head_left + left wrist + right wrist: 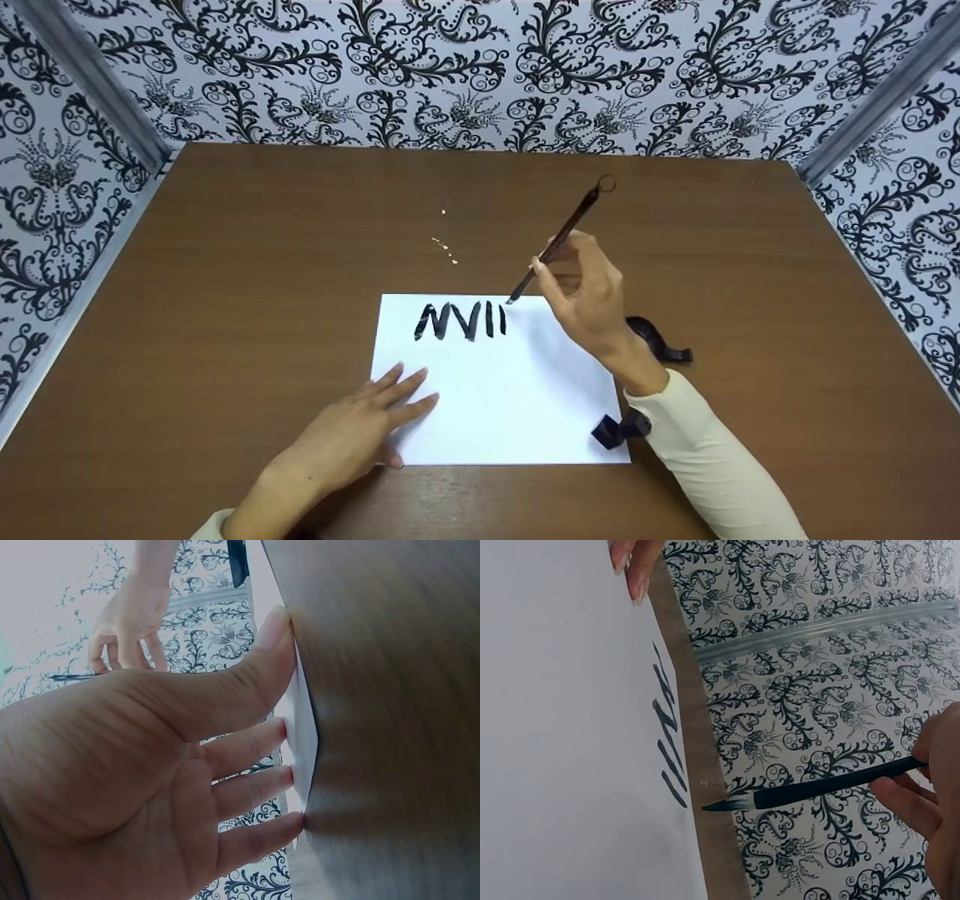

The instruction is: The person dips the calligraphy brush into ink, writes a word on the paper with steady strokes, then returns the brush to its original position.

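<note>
My right hand [592, 300] pinches a dark brush [566, 229] between thumb and fingers, its handle slanting up to a loop at the end. The brush tip, seen dark and pointed in the right wrist view, is near the top edge of a white sheet of paper [495, 397], just right of the last stroke. Black painted strokes [459, 321] run along the sheet's upper left part. At the paper's left side, my left hand [352, 431] rests with spread fingers [251, 791]. In the left wrist view its fingertips touch the sheet.
Two black block-like pieces [621, 430] lie at the sheet's lower right corner. A black curved object [658, 341] sits beyond my right wrist, partly hidden. Small pale flecks [444, 246] dot the brown table [247, 300] above the paper. Patterned wall covering [450, 75] stands behind.
</note>
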The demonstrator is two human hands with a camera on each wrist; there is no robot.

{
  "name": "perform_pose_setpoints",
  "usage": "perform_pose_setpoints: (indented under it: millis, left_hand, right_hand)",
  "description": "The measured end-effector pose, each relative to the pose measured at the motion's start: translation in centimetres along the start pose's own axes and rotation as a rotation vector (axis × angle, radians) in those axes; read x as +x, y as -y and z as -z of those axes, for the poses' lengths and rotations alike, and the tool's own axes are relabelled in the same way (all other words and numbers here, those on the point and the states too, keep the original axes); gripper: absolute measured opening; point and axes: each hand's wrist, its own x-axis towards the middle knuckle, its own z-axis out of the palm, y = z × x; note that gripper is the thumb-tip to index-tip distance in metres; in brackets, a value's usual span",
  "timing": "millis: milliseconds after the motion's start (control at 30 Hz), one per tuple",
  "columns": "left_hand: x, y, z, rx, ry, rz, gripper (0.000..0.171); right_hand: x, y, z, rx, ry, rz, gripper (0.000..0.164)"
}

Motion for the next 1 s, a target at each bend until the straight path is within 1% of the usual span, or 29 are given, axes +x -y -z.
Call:
perform_pose_setpoints:
  millis: [200, 333, 433, 600, 833, 1000]
  left_hand:
    - [0.0, 0.1, -0.2, 0.002, 0.007, 0.008, 0.074]
    - [0.0, -0.1, 0.0, -0.003, 0.019, 0.019, 0.073]
    - [0.0, -0.1, 0.1, 0.001, 0.013, 0.012, 0.073]
    - [-0.1, -0.1, 0.1, 0.002, 0.007, 0.005, 0.074]
    - [-0.2, 0.0, 0.0, -0.036, 0.022, 0.033, 0.073]
    - [-0.2, -0.1, 0.0, -0.04, 0.025, 0.035, 0.072]
  right_hand:
    - [-0.5, -0.7, -0.3, -0.018, 0.004, 0.016, 0.03]
    - [-0.6, -0.9, -0.5, -0.017, 0.0, 0.016, 0.03]
    - [-0.7, -0.9, -0.7, -0.012, 0.002, 0.014, 0.03]
    - [-0.6, -1.0, -0.7, -0.009, 0.017, 0.026, 0.029]
    - [-0.6, -1.3, -0.5, -0.027, 0.054, 0.05, 0.029]
    - [-0.6, -1.4, -0.3, -0.036, 0.069, 0.06, 0.029]
